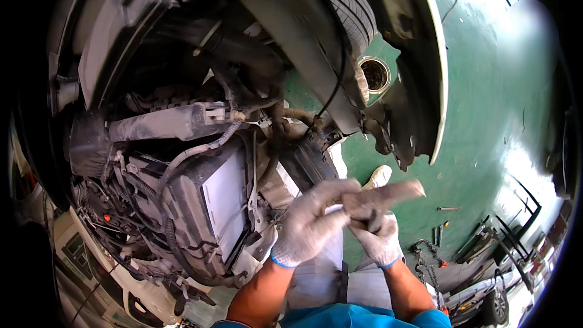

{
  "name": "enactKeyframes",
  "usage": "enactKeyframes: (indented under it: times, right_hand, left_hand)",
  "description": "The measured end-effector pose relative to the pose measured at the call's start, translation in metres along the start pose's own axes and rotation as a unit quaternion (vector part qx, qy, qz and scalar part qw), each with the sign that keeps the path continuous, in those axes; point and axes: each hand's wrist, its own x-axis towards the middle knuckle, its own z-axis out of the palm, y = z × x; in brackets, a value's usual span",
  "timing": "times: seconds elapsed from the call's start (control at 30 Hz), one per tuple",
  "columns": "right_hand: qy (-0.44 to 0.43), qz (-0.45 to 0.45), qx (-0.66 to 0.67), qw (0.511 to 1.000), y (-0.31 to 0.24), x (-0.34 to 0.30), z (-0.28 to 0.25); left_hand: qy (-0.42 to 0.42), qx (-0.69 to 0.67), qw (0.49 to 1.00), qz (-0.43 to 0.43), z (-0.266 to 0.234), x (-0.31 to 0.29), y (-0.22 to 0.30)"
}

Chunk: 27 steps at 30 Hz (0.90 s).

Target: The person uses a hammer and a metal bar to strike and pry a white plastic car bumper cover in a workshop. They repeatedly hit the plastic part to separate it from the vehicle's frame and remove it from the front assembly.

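My left hand (310, 222), in a whitish work glove with a blue cuff, closes around the near end of a flat, long brownish piece (388, 197). The piece is blurred, and I cannot make out its exact kind. My right hand (381, 240), gloved likewise, has its fingers closed on the underside of the same piece. Both hands hold it in front of my legs, beside the opened front of a car. Closest on the left is the radiator (225, 197) with its pale face, set apart from my left hand.
A corrugated hose (197, 150) and a dusty crossbeam (158, 123) run across the engine bay. Beyond stand a tyre (346, 6), a loose-edged fender (419, 97) and a round can (375, 75). On the green floor lie a wrench (449, 208) and a chain (425, 261).
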Motion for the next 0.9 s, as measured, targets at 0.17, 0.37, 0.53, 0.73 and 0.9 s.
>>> enactKeyframes:
  times: [0.17,0.37,0.53,0.73,0.9]
  right_hand:
    - [0.033,-0.005,0.026,0.999,0.016,-0.031,-0.035]
    - [0.031,-0.184,-0.233,0.954,-0.051,-0.049,-0.065]
    - [-0.045,-0.132,-0.155,0.978,-0.111,-0.048,-0.060]
    - [0.000,0.024,0.004,1.000,-0.166,-0.044,-0.045]
    - [0.031,0.037,-0.016,0.999,-0.171,-0.026,-0.033]
  left_hand:
    - [0.092,0.012,0.995,-0.047,0.043,0.035,-0.021]
    - [0.105,0.312,0.944,0.028,0.068,0.076,-0.028]
    - [0.159,0.319,0.933,0.057,0.071,0.079,-0.063]
    - [0.206,0.395,0.893,0.061,0.079,0.089,-0.038]
    - [0.217,0.436,0.871,0.064,0.083,0.099,-0.047]
